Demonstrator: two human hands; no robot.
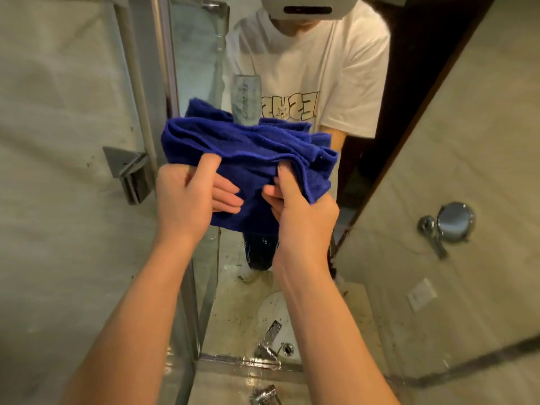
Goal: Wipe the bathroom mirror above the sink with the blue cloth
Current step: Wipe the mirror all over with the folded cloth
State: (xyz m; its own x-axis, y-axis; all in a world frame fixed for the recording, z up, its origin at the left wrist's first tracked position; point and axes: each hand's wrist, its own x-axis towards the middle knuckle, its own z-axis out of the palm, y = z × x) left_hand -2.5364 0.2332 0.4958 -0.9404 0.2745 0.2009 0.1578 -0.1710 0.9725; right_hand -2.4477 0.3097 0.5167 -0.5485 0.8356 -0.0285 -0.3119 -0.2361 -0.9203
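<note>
Bathroom mirror (292,39), mirrored shirt lettering unreadable; left hand (182,197) and right hand (301,213), each grip clamped on blue cloth (248,147).

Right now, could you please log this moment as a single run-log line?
stage: cloth prep | left hand: grips blue cloth | right hand: grips blue cloth | mirror: cloth held bunched before it

Both hands (187,197) (298,211) raised (fingers curled)

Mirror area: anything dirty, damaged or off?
Dark specks dot the counter by the mirror and the left wall. Both hands, left and right, hold the blue cloth bunched, not flat.
</note>
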